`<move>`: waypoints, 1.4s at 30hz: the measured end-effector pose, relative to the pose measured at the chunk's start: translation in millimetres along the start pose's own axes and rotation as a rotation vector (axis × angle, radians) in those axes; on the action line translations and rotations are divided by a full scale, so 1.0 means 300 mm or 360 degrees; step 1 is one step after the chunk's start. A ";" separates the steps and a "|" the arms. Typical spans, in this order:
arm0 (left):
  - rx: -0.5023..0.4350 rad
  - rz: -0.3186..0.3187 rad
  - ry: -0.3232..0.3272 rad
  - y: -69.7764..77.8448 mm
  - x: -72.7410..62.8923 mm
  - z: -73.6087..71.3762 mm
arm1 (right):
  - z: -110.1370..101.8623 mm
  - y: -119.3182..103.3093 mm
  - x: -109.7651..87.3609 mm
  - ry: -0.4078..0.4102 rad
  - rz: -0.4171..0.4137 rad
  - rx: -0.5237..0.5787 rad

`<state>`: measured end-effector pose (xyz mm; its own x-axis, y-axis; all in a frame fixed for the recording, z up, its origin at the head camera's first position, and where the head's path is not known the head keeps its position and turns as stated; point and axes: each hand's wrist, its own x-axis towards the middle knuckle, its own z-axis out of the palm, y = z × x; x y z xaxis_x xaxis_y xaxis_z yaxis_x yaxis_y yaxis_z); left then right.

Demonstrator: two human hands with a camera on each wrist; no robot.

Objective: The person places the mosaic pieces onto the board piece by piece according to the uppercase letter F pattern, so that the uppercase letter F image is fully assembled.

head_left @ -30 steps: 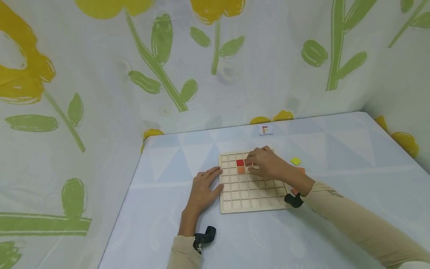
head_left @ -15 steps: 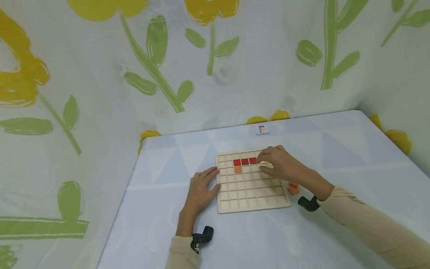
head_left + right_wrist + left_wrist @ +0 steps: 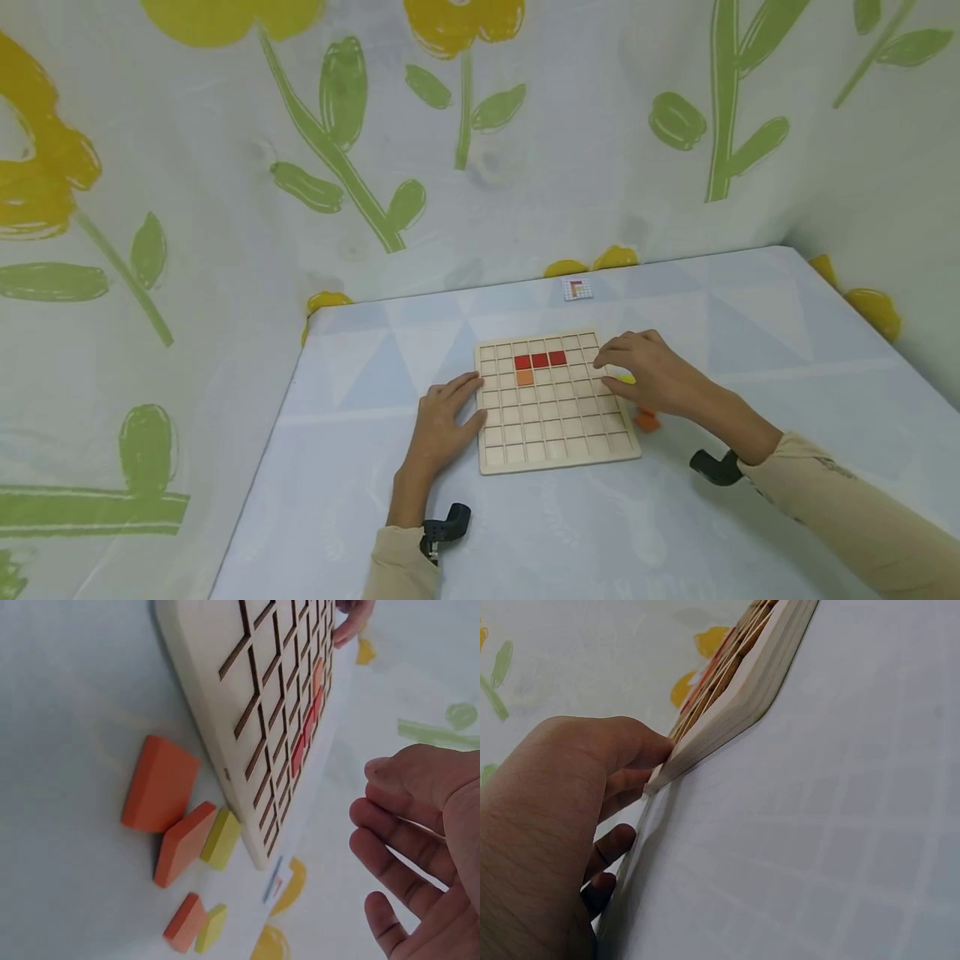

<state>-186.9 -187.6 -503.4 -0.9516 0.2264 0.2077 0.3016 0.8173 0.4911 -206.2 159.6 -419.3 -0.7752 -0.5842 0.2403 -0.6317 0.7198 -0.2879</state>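
A wooden grid board (image 3: 558, 451) lies flat on the table. In it sit a row of three red square tiles (image 3: 540, 360), with one orange tile (image 3: 524, 377) below the leftmost. My left hand (image 3: 442, 421) rests against the board's left edge, thumb and fingertips touching it. Over the board's right edge hovers my right hand (image 3: 656, 375), fingers loosely bent and holding nothing, as the right wrist view confirms. Below it, beside the board, lie several loose tiles: orange ones (image 3: 159, 784) and yellow ones (image 3: 221, 838), partly hidden by the hand in the head view.
A small card (image 3: 577, 289) printed with a coloured grid pattern lies near the table's back edge. Behind it hangs a white cloth (image 3: 585, 192) with yellow flowers and green leaves. The table (image 3: 360, 467) has a pale blue patterned cover.
Two more red tiles, earlier covered by my right hand, now show in the row. That hand has moved right, away from the tiles to the board's right edge. My left hand stays at the board.
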 end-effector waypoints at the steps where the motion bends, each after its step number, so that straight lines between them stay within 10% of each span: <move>1: -0.0004 0.0000 0.0002 -0.002 0.000 -0.001 | -0.001 0.001 -0.005 -0.0006 0.0020 -0.0004; 42: -0.0017 -0.0010 -0.0005 0.003 0.001 -0.003 | 0.053 0.100 -0.195 0.0022 0.0140 -0.0160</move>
<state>-186.8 -187.3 -502.1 -0.9537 0.2230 0.2017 0.2962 0.8128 0.5016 -180.0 209.4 -456.8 -0.8270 -0.5125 0.2312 -0.5571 0.8023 -0.2143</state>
